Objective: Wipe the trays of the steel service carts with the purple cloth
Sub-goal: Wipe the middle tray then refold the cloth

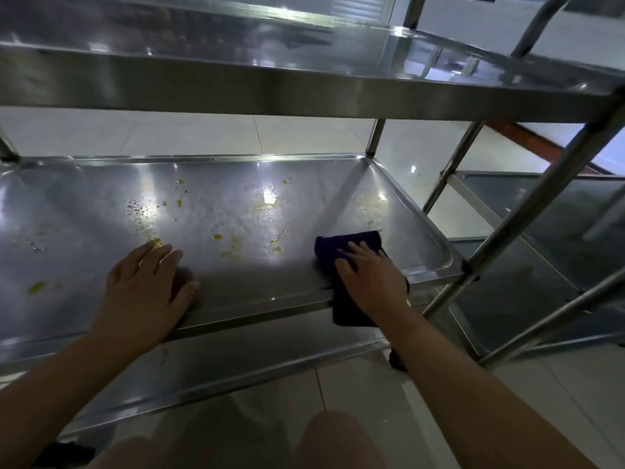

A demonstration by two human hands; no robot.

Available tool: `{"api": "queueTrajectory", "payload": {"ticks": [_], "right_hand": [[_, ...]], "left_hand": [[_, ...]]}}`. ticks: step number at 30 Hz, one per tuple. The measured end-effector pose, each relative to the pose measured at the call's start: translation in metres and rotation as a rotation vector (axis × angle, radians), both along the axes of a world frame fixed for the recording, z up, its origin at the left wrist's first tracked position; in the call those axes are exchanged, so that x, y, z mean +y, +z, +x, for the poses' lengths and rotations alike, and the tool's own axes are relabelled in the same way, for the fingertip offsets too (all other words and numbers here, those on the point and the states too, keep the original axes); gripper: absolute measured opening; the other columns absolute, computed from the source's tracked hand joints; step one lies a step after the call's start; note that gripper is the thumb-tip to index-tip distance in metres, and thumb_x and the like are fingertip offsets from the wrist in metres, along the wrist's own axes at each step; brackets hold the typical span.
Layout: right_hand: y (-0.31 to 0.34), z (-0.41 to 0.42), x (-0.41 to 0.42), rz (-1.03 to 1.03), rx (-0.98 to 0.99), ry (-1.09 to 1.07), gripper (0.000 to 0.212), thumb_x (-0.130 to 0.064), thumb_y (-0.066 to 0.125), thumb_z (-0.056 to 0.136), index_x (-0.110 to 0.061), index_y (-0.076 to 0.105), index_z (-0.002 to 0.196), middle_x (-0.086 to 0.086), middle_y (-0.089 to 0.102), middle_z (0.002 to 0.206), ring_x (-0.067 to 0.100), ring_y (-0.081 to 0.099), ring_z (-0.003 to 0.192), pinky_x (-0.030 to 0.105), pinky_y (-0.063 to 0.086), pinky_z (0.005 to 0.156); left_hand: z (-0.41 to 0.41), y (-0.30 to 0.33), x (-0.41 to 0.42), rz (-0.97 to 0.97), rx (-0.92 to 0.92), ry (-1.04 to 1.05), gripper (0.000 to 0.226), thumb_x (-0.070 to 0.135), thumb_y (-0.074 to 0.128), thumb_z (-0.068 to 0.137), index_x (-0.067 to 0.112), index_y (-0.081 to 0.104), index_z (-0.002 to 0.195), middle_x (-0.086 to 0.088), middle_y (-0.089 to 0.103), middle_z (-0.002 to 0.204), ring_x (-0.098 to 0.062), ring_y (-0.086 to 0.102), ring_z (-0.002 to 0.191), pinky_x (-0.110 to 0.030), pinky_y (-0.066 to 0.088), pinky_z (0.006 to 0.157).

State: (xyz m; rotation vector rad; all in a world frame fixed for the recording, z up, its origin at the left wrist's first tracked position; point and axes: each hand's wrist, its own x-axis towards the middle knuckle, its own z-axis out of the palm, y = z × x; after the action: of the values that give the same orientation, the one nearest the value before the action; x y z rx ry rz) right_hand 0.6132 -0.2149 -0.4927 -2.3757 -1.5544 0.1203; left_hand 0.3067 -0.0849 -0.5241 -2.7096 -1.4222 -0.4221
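The middle steel tray (416, 211) of the cart lies in front of me, dotted with yellow greasy spots (230, 245) and droplets. A purple cloth (341, 247) lies at the tray's near right corner and hangs over the front rim. My right hand (370, 279) presses flat on the cloth with straight fingers. My left hand (145, 286) rests flat on the tray near the front rim, fingers spread, holding nothing.
The top tray (304, 86) overhangs close above. A lower tray (236, 374) sits beneath. Upright steel posts (527, 225) stand at the right, with a second cart's trays (558, 252) beyond them. My knees (334, 441) are at the bottom, over a tiled floor.
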Motion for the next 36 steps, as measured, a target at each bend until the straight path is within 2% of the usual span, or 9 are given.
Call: {"api": "queueTrajectory", "payload": {"ticks": [4, 6, 10, 12, 22, 29, 31, 33, 36], "right_hand": [[0.019, 0.055, -0.015, -0.152, -0.029, -0.098, 0.042, -0.031, 0.033, 0.104, -0.018, 0.045, 0.142, 0.001, 0.028, 0.157, 0.025, 0.023, 0.145, 0.042, 0.022, 0.115], [0.021, 0.081, -0.016, -0.253, -0.068, -0.147, 0.043, -0.031, 0.03, 0.104, -0.021, 0.039, 0.145, 0.0, 0.02, 0.16, 0.027, 0.015, 0.147, 0.047, 0.02, 0.116], [0.02, 0.088, -0.001, -0.348, 0.055, -0.265, 0.055, -0.043, 0.026, 0.101, -0.033, 0.012, 0.153, 0.001, 0.001, 0.163, 0.024, -0.004, 0.149, 0.048, 0.0, 0.118], [0.019, 0.072, 0.01, -0.354, 0.054, -0.251, 0.058, -0.045, 0.026, 0.1, -0.033, 0.007, 0.153, 0.004, -0.002, 0.162, 0.027, -0.008, 0.148, 0.05, -0.005, 0.117], [0.006, -0.064, 0.066, -0.402, -0.074, 0.133, 0.062, -0.052, 0.018, 0.1, -0.032, -0.005, 0.153, 0.01, -0.013, 0.161, 0.034, -0.017, 0.146, 0.055, -0.011, 0.114], [-0.003, -0.138, 0.098, -0.33, -0.102, 0.425, 0.058, -0.048, 0.019, 0.102, -0.032, -0.001, 0.154, 0.009, -0.01, 0.161, 0.032, -0.016, 0.147, 0.054, -0.012, 0.115], [-0.003, -0.125, 0.1, -0.306, -0.088, 0.421, 0.055, -0.044, 0.018, 0.102, -0.033, 0.002, 0.154, 0.004, -0.007, 0.162, 0.028, -0.012, 0.148, 0.051, -0.01, 0.116], [-0.003, -0.102, 0.099, -0.297, -0.089, 0.389, 0.054, -0.043, 0.018, 0.103, -0.034, 0.004, 0.154, 0.002, -0.005, 0.162, 0.025, -0.009, 0.148, 0.05, -0.008, 0.116], [-0.003, -0.055, 0.096, -0.302, -0.092, 0.298, 0.054, -0.044, 0.018, 0.102, -0.034, 0.005, 0.154, 0.002, -0.003, 0.163, 0.025, -0.007, 0.149, 0.05, -0.004, 0.117]], "left_hand": [[0.006, 0.008, -0.007, -0.028, -0.027, 0.034, 0.074, 0.06, 0.032, 0.08, 0.005, 0.061, 0.12, -0.019, 0.058, 0.127, -0.039, 0.043, 0.126, -0.057, 0.037, 0.095], [0.007, 0.01, -0.01, -0.039, -0.02, 0.045, 0.075, 0.06, 0.033, 0.079, 0.004, 0.062, 0.119, -0.019, 0.059, 0.125, -0.04, 0.044, 0.124, -0.057, 0.038, 0.093], [0.007, 0.012, -0.01, -0.05, 0.01, 0.06, 0.07, 0.052, 0.032, 0.079, 0.002, 0.061, 0.118, -0.018, 0.061, 0.122, -0.04, 0.047, 0.121, -0.056, 0.039, 0.092], [0.007, 0.012, -0.009, -0.065, 0.006, 0.07, 0.067, 0.047, 0.033, 0.078, 0.001, 0.062, 0.116, -0.019, 0.063, 0.118, -0.041, 0.05, 0.119, -0.056, 0.041, 0.09], [0.005, 0.011, -0.009, -0.038, -0.087, 0.033, 0.057, 0.032, 0.028, 0.085, -0.006, 0.059, 0.114, -0.023, 0.063, 0.112, -0.043, 0.052, 0.116, -0.058, 0.042, 0.092], [0.005, 0.01, -0.011, 0.001, -0.061, 0.026, 0.054, 0.023, 0.032, 0.084, -0.016, 0.058, 0.11, -0.031, 0.063, 0.103, -0.049, 0.058, 0.099, -0.054, 0.046, 0.09], [0.003, 0.008, -0.009, 0.001, -0.038, 0.017, 0.055, 0.029, 0.034, 0.086, -0.013, 0.058, 0.111, -0.03, 0.063, 0.106, -0.047, 0.057, 0.103, -0.054, 0.044, 0.092], [0.002, 0.007, -0.006, -0.059, -0.026, 0.029, 0.063, 0.044, 0.034, 0.087, -0.004, 0.056, 0.121, -0.023, 0.06, 0.119, -0.041, 0.05, 0.116, -0.054, 0.041, 0.097], [0.001, 0.002, -0.001, -0.077, 0.043, 0.011, 0.076, 0.061, 0.02, 0.087, 0.01, 0.051, 0.135, -0.014, 0.051, 0.137, -0.034, 0.04, 0.13, -0.052, 0.035, 0.105]]}}
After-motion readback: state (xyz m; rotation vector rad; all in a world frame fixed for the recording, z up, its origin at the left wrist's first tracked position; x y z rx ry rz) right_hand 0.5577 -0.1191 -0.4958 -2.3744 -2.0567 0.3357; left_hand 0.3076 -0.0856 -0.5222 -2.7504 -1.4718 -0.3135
